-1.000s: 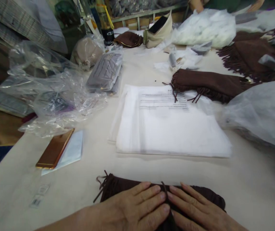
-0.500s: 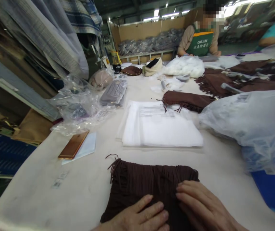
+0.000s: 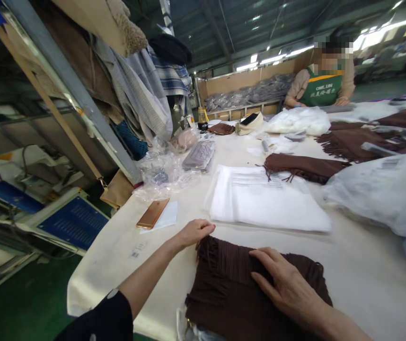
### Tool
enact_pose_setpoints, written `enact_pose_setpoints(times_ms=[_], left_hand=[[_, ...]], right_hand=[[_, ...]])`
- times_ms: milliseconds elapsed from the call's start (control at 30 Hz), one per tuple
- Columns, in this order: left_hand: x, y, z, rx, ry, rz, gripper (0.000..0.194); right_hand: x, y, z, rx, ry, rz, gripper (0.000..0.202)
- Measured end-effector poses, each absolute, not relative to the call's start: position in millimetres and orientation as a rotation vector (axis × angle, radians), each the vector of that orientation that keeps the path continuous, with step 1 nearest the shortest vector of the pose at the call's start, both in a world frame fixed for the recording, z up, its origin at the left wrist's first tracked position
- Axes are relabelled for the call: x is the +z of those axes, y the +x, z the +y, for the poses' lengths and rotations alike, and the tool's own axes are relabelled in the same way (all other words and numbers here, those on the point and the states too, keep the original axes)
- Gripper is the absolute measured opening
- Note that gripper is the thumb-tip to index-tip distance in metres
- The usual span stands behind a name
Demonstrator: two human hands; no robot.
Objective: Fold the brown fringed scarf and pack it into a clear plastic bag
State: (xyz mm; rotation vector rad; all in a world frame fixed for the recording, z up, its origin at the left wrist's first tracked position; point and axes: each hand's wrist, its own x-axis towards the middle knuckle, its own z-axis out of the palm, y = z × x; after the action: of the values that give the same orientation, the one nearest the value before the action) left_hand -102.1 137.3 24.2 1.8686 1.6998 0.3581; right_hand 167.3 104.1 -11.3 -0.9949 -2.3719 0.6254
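A folded dark brown fringed scarf (image 3: 234, 303) lies on the white-covered table (image 3: 114, 279) right in front of me. At its far left corner my left hand (image 3: 195, 232) is closed, thumb and fingers pinched together on the strands of the fringe. My right hand (image 3: 283, 282) rests on top of the scarf, palm down, fingers stretched out and a little apart. Part of a clear plastic bag (image 3: 192, 331) shows under the scarf's near left edge. Just beyond the scarf is a flat stack of white printed bags (image 3: 270, 201).
A phone (image 3: 152, 213) lies on white paper at left, near crumpled clear plastic (image 3: 163, 173) and a packed grey bundle (image 3: 200, 155). A large filled plastic bag (image 3: 383, 189) stands at right. More brown scarves (image 3: 359, 142) lie behind it. A person in a green apron (image 3: 323, 90) works across the table.
My left hand has gone from lying flat on the scarf to pinching its far left corner. The right hand stays on the scarf, shifted toward its middle. The view has swung left.
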Motion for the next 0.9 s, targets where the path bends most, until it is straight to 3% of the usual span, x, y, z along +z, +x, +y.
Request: enact_pose_setpoints(times_ms=[300,667,900], left_hand=[[33.4,-82.9,120.6,0.277,2.022,1.724,0.009],[23.5,-42.0,85.4,0.307,1.994,1.971,0.022],[-7.0,-21.9,50.6,0.362,2.352,1.974,0.04]], right_hand=[[-19.4,167.6,91.1,0.53,-0.923,-2.298,0.022],[-26.1,165.9,87.2,0.319,-0.874,-2.274,0.024],[-31.2,164.9,75.9,-0.095,-0.848,-2.351,0.032]])
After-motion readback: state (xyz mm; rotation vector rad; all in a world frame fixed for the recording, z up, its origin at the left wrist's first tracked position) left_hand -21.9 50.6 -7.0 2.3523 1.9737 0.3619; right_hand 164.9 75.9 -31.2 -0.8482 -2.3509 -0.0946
